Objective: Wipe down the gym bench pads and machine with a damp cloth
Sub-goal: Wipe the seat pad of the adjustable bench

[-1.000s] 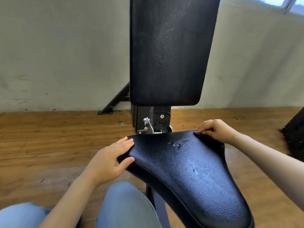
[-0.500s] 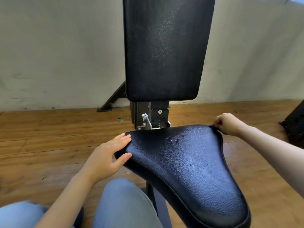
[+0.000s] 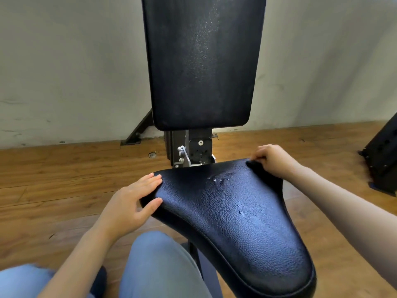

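1. Fingers of the right hand [image 3: 271, 160] are curled into a loose fist at the far right corner of the seat pad [image 3: 232, 214]; something small and dark, possibly the cloth [image 3: 254, 164], is pinched there, though it blends with the pad and cannot be told for certain.
2. The left hand [image 3: 131, 203] is laid flat, fingers together and thumb spread, on the far left corner of the same pad, with nothing held; the pad appears to be steadied by it.
3. The seat pad is spread between the two hands, its long axis running from the far wide end toward the near right, where it narrows. Droplets [image 3: 219, 180] are seen on its middle, nearer the right hand.
4. The wet patch lies left of and toward the body from the right hand, so a stroke along the long axis is judged the likely move.
5. The back pad [image 3: 202, 61] stands upright beyond the hands, above the metal bracket [image 3: 191, 153].
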`<state>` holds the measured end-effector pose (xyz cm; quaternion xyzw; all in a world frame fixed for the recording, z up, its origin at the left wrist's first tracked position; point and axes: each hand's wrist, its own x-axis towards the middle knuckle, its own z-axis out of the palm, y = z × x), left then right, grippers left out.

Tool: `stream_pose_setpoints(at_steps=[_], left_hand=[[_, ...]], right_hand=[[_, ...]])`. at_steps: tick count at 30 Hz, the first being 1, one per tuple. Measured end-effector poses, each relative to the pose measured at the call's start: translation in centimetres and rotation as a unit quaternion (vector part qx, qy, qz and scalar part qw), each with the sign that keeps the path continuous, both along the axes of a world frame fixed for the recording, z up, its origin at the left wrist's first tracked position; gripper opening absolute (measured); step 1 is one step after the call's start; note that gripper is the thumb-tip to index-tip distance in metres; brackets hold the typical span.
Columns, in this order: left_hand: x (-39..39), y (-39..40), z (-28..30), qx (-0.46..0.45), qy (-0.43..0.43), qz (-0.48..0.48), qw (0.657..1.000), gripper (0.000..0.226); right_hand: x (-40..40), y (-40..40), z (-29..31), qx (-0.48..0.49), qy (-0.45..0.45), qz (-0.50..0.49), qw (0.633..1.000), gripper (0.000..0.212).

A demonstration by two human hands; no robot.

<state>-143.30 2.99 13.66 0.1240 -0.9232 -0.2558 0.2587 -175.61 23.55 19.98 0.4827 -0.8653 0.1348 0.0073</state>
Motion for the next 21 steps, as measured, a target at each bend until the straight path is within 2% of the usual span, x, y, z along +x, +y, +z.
stream_pose_setpoints(at_steps=[2, 4, 7, 10, 11, 16, 21], left_hand=[[0.0, 0.1, 0.1, 0.002, -0.007, 0.002, 1.000, 0.064], [0.1, 0.1, 0.1, 0.008, -0.012, 0.000, 1.000, 0.064], [0.1, 0.1, 0.2, 0.017, -0.013, -0.004, 1.000, 0.062], [0.1, 0.0, 0.2, 0.023, -0.015, -0.007, 1.000, 0.061], [0.1, 0.0, 0.2, 0.021, -0.016, -0.008, 1.000, 0.061], [0.0, 0.5, 0.4, 0.025, -0.017, -0.006, 1.000, 0.063], [0.1, 0.3, 0.3, 0.021, -0.015, 0.000, 1.000, 0.066]], right_hand=[[-1.3, 0.4, 0.8, 0.055, 0.016, -0.060, 0.997, 0.015], [-1.2, -0.7, 1.7, 0.066, 0.027, -0.085, 0.994, 0.012], [2.7, -3.8, 2.9, -0.026, -0.007, 0.009, 1.000, 0.012], [7.2, -4.8, 1.6, -0.013, -0.031, 0.118, 0.992, 0.021], [6.9, -4.2, 0.9, -0.007, -0.033, 0.105, 0.994, 0.022], [1.2, 0.0, 0.8, 0.001, -0.033, -0.087, 0.996, 0.018], [0.1, -1.5, 0.6, 0.013, -0.029, -0.142, 0.989, 0.015]])
